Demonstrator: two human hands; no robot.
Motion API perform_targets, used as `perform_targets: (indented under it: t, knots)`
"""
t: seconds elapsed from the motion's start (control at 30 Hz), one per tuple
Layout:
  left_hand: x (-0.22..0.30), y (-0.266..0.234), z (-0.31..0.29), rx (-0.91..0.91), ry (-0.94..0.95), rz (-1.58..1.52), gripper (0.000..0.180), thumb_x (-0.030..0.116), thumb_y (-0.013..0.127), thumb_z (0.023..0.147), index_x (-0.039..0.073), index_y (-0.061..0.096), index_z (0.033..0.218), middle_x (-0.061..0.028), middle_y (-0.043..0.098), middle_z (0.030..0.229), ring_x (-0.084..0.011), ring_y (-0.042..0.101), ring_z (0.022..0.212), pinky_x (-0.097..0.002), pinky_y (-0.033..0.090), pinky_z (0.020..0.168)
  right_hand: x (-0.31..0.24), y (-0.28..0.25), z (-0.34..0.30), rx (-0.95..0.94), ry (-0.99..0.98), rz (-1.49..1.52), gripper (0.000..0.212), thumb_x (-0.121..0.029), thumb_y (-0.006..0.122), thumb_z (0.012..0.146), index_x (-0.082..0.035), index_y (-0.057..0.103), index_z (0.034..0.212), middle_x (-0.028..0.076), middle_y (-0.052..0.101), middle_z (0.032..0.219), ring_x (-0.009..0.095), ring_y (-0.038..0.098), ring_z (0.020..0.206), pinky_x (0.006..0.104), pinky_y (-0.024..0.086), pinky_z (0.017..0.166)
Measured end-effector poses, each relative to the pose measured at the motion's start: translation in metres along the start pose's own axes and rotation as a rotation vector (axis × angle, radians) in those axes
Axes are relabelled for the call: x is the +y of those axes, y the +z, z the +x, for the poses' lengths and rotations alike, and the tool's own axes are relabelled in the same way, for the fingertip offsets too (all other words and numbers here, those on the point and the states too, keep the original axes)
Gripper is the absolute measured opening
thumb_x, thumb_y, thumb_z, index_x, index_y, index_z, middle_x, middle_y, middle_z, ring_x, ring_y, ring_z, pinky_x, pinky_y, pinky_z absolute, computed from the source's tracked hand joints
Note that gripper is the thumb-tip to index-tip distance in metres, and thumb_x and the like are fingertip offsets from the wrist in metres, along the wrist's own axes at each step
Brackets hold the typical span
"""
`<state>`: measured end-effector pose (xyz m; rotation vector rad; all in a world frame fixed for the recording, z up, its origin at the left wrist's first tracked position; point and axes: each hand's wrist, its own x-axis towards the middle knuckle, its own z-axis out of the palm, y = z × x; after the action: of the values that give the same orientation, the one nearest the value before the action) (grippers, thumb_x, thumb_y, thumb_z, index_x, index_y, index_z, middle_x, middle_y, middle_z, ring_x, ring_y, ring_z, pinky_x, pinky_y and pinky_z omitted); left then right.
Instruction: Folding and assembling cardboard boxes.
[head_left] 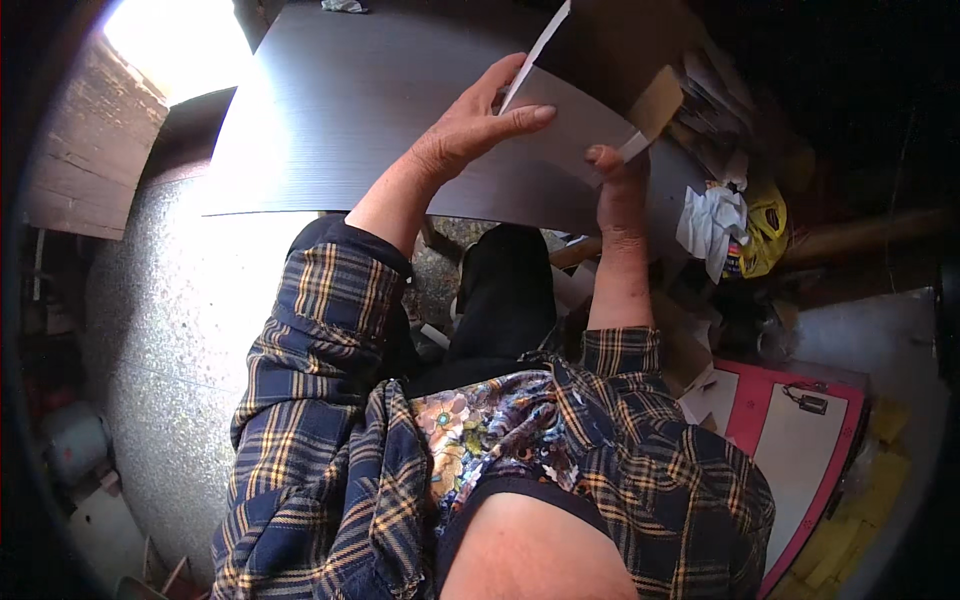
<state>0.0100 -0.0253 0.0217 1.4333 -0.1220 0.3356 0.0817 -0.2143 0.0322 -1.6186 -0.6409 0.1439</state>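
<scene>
Above the table (340, 120) I hold a partly folded cardboard box (575, 115), greyish on the panel that faces me. One flap stands up on its left side, its pale edge toward me, and a brown flap sticks out at the right end. My left hand (472, 122) is closed on the left side, thumb over the panel and fingers behind the raised flap. At the near right corner, my right hand (622, 185) grips the box with the thumb on top. The right hand's other fingers are hidden beneath it. The far part of the box is in shadow.
Crumpled white paper (712, 225) and a yellow plastic bag (765, 235) lie at the right. Stacked card pieces (715, 90) sit in the dark behind. A pink-edged panel (790, 430) stands low on the right, and a wooden board (90, 140) at the left.
</scene>
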Motion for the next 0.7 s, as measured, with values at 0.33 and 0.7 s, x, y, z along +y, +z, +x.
perform_targets:
  t: [0.33,0.7]
  knots:
    - [0.002,-0.011,0.000,0.015,-0.358,-0.004,0.083,0.060,0.057,0.077,0.010,0.033,0.138,-0.0144,0.051,0.125,-0.0310,0.050,0.113,-0.0499,0.035,0.098,0.027,0.006,0.001,0.018,0.192,0.341,0.077,-0.053,0.064,0.076,-0.007,0.039,0.133,0.007,0.048,0.119,0.020,0.043,0.110,0.0347,0.033,0.099]
    - [-0.009,-0.021,0.001,0.032,-0.497,-0.454,0.092,0.045,0.078,0.066,0.014,0.029,0.138,-0.0123,0.053,0.125,-0.0141,0.049,0.117,-0.0544,0.033,0.102,0.017,0.016,0.005,-0.066,-0.184,0.125,0.065,-0.048,0.056,0.088,-0.006,0.040,0.134,0.007,0.048,0.125,0.017,0.047,0.109,0.0318,0.037,0.097]
